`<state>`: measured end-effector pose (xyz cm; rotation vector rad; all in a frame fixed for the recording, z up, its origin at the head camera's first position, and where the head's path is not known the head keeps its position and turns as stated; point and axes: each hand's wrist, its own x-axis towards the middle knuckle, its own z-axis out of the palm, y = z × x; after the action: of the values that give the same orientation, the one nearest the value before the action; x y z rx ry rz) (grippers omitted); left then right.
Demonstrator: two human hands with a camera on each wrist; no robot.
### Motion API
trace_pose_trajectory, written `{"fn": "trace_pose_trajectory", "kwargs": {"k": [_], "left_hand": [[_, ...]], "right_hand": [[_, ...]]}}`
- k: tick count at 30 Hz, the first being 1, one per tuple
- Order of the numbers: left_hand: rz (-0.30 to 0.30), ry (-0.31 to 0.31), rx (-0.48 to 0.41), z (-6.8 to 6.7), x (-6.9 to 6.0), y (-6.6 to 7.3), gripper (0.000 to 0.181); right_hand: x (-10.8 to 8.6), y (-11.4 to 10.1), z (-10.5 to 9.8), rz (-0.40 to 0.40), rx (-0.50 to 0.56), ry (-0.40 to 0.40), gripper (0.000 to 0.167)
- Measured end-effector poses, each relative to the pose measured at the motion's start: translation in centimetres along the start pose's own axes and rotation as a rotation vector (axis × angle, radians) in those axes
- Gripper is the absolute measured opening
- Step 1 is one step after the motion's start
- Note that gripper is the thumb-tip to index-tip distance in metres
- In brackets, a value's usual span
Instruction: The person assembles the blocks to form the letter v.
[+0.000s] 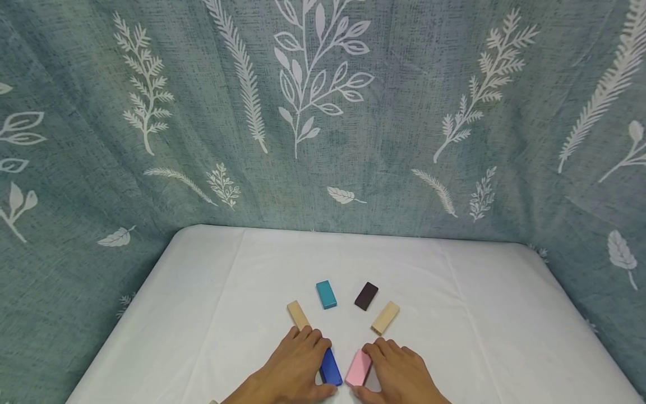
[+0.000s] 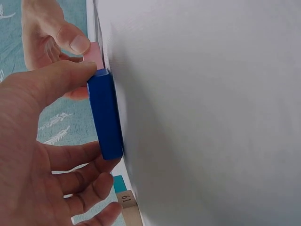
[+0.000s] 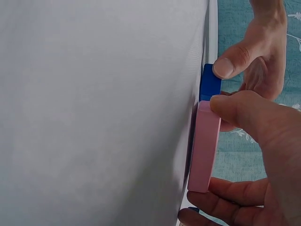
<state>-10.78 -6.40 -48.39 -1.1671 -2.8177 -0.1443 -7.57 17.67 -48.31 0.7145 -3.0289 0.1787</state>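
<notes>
On the table (image 1: pixel 202 336), the fingers of the left hand (image 1: pixel 296 365) hid the near end of 1 wooden block (image 1: pixel 298 314) (its marking (image 2: pixel 125 198) was hard to read). Both hands grasped end to end, thumb against fingers: the left a blue block (image 1: pixel 330 368), the right hand (image 1: pixel 401 371) a pink block (image 1: pixel 359 367) near it.

Your left hand (image 1: pixel 298 365) and right hand (image 1: pixel 401 370) are bare, as is the visible stretch of your 2 wrists (image 1: pixel 259 387). Your fingers (image 2: pixel 77 181) are slender with rounded tips; your 2 thumbs (image 3: pixel 237 56) are broader, each with a short, wide nail (image 3: pixel 224 67).
</notes>
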Motion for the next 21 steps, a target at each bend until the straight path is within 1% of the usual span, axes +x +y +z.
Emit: {"fn": "trace_pose_trajectory", "kwargs": {"k": [3,9,15,21], "left_hand": [[0.0,-0.006,-0.002,0.04,0.06,0.06,0.066],[-0.003,-0.041,-0.014,0.06,0.24,0.11,0.067],[0.004,-0.031,-0.007,0.12,0.26,0.15,0.066],[-0.009,-0.069,-0.023,-0.09,0.36,0.33,0.068]], "right_hand": [[-0.08,-0.05,0.03,-0.007,-0.007,0.017,0.067],[-0.13,-0.08,0.2,-0.019,-0.022,0.043,0.065],[-0.06,-0.2,0.35,-0.023,-0.038,0.047,0.064],[-0.1,-0.29,0.32,-0.014,-0.041,0.023,0.065]]}}
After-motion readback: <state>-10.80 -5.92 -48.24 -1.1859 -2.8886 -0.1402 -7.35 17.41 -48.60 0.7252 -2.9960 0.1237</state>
